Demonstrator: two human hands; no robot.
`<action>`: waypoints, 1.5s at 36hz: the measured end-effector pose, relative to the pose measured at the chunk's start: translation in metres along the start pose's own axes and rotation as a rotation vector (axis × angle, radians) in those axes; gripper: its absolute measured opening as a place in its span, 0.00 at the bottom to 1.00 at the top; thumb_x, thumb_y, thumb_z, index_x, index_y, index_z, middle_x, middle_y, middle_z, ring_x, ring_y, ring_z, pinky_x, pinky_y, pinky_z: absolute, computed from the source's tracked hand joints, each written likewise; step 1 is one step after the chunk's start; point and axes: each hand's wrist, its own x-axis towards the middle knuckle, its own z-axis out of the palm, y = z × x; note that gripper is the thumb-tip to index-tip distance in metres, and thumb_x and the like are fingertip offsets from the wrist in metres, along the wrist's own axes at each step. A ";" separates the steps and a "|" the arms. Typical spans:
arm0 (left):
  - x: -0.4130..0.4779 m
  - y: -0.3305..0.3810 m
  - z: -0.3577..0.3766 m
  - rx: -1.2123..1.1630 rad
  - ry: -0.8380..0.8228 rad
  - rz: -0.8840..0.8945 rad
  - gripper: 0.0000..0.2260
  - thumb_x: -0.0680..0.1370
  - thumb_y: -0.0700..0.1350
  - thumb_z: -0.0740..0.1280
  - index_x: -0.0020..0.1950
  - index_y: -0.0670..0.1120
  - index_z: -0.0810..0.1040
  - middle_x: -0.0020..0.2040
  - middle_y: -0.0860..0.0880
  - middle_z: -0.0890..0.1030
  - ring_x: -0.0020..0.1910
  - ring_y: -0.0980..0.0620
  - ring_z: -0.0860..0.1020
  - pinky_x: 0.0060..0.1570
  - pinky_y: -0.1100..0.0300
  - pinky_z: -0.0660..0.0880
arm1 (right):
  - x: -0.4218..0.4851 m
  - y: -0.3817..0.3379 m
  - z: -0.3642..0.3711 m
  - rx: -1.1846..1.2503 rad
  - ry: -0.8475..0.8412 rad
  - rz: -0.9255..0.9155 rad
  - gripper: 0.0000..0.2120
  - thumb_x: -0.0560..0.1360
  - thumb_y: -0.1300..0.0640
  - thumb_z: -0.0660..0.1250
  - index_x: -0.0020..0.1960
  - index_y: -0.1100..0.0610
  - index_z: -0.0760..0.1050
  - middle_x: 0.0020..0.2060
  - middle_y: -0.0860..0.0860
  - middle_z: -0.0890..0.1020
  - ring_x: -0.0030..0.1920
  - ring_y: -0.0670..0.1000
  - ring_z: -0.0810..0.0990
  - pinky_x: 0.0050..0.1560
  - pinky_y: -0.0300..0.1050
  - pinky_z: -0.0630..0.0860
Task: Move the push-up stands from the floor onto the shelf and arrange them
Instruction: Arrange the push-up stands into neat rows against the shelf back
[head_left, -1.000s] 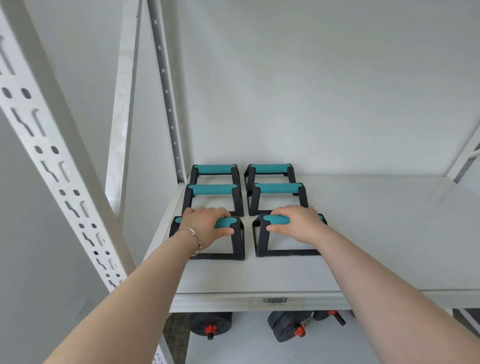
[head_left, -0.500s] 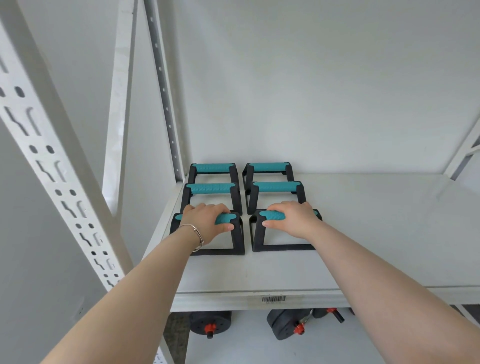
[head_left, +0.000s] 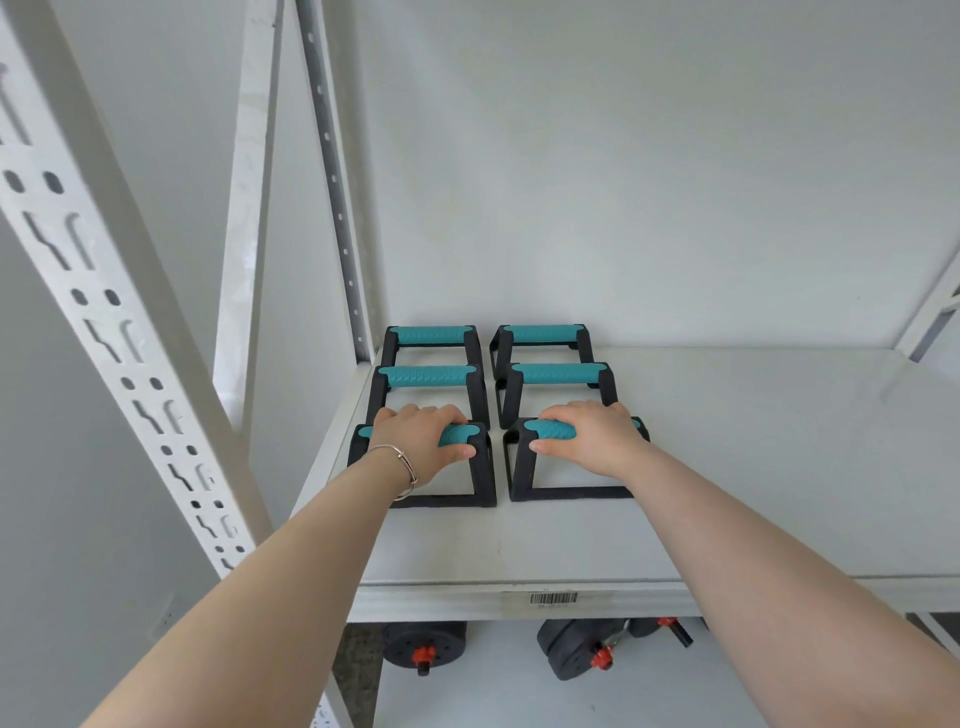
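Observation:
Several black push-up stands with teal grips stand in two columns at the left of the white shelf (head_left: 753, 467). My left hand (head_left: 423, 441) grips the teal bar of the front left stand (head_left: 483, 467), whose base rests on the shelf. My right hand (head_left: 592, 436) is wrapped over the bar of the front right stand (head_left: 519, 467). Behind them stand the middle left stand (head_left: 426, 375), the middle right stand (head_left: 556, 373), the back left stand (head_left: 430, 335) and the back right stand (head_left: 540, 333), close to the rear wall.
A white slotted upright (head_left: 104, 312) rises close at the left, and a grey rear post (head_left: 332, 182) stands behind it. Black dumbbells with red collars (head_left: 423, 647) (head_left: 576, 649) lie on the lower level. A barcode label (head_left: 553, 598) sits on the shelf's front edge.
Both hands, holding the front pair of stands, have slid a little further back on the shelf, toward the middle row. The camera view has shifted slightly.

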 end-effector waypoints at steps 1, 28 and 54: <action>0.000 0.000 0.000 0.003 0.002 0.002 0.18 0.74 0.68 0.58 0.60 0.62 0.69 0.53 0.55 0.79 0.52 0.50 0.73 0.55 0.47 0.65 | 0.000 0.000 0.000 0.001 0.004 -0.002 0.24 0.72 0.29 0.60 0.63 0.39 0.73 0.54 0.45 0.79 0.60 0.51 0.72 0.62 0.53 0.63; 0.006 -0.002 0.003 -0.007 0.025 0.012 0.16 0.75 0.67 0.58 0.58 0.62 0.69 0.49 0.55 0.78 0.47 0.51 0.71 0.54 0.47 0.65 | -0.003 -0.003 -0.003 0.016 0.009 -0.003 0.22 0.73 0.30 0.60 0.61 0.39 0.74 0.52 0.44 0.78 0.58 0.51 0.72 0.63 0.54 0.63; 0.006 -0.002 0.004 -0.005 0.025 0.018 0.17 0.75 0.67 0.58 0.59 0.62 0.68 0.51 0.55 0.79 0.49 0.51 0.73 0.54 0.47 0.65 | -0.004 -0.002 -0.003 0.052 0.015 0.020 0.25 0.72 0.29 0.61 0.64 0.39 0.74 0.54 0.43 0.78 0.58 0.50 0.72 0.64 0.53 0.62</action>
